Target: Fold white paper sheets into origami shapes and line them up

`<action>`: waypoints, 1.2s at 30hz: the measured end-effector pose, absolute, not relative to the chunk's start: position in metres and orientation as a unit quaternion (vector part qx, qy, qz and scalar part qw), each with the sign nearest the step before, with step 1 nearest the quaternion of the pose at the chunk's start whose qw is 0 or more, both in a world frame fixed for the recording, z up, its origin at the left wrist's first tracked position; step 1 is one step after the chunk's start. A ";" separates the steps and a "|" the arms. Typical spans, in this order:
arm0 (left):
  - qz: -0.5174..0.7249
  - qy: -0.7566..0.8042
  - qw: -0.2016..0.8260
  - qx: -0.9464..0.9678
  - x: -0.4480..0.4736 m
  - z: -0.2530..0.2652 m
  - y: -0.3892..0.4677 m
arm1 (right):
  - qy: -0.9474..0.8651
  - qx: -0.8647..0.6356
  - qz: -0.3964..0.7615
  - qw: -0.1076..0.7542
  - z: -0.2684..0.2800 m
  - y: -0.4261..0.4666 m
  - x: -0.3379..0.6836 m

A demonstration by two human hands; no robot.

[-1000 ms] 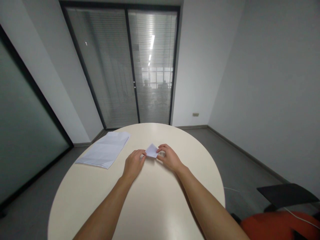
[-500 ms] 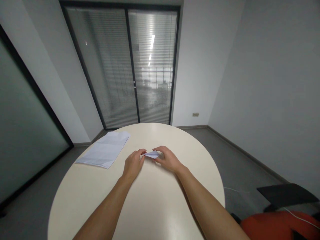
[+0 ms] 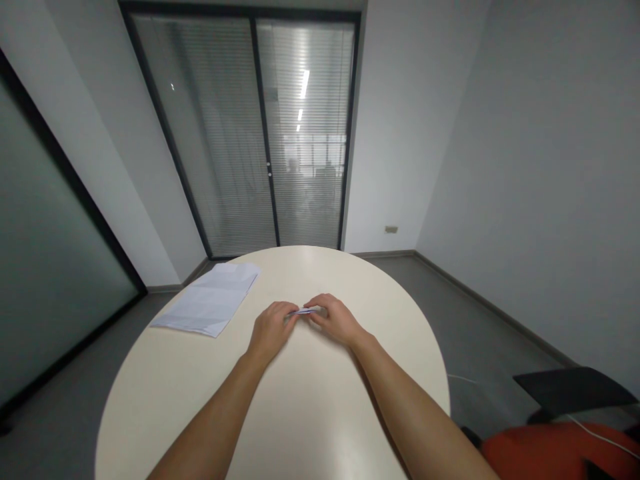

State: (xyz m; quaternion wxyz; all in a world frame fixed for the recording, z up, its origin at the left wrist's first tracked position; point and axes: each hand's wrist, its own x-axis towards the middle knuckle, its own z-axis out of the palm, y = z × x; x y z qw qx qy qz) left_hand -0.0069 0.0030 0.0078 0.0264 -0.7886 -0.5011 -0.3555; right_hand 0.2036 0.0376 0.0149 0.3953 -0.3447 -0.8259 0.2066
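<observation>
Bridging left hand (image 3: 271, 328) and right hand (image 3: 339, 321), folded paper (image 3: 305, 311) pinched in each narrow grip

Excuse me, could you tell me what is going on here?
A person is handling a small folded paper over a round table. The left hand and right hand hold opposite ends in their fingers, and the paper shows almost edge-on. Larger white paper lies on the table, farther left, untouched.
</observation>
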 end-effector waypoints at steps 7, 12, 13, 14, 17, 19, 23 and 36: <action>-0.355 -0.508 0.016 -0.784 -0.009 0.005 0.004 | -0.835 -0.339 0.201 0.385 0.015 0.037 0.203; -0.341 -0.520 0.001 -0.783 -0.008 0.005 0.004 | -0.844 -0.329 0.197 0.376 0.016 0.038 0.204; -0.337 -0.523 -0.003 -0.783 -0.008 0.005 0.004 | -0.846 -0.327 0.196 0.373 0.016 0.038 0.204; -0.334 -0.525 -0.008 -0.783 -0.007 0.006 0.003 | -0.847 -0.327 0.194 0.371 0.016 0.037 0.204; -0.325 -0.533 -0.020 -0.781 -0.007 0.007 0.003 | -0.851 -0.329 0.195 0.361 0.016 0.037 0.204; -0.316 -0.539 -0.027 -0.781 -0.007 0.007 0.003 | -0.852 -0.333 0.198 0.351 0.016 0.037 0.204; -0.291 -0.535 -0.046 -0.792 -0.008 0.004 0.003 | -0.864 -0.341 0.204 0.310 0.013 0.038 0.204; -0.280 -0.502 -0.088 -0.813 -0.009 0.000 0.003 | -0.879 -0.334 0.230 0.251 0.014 0.035 0.206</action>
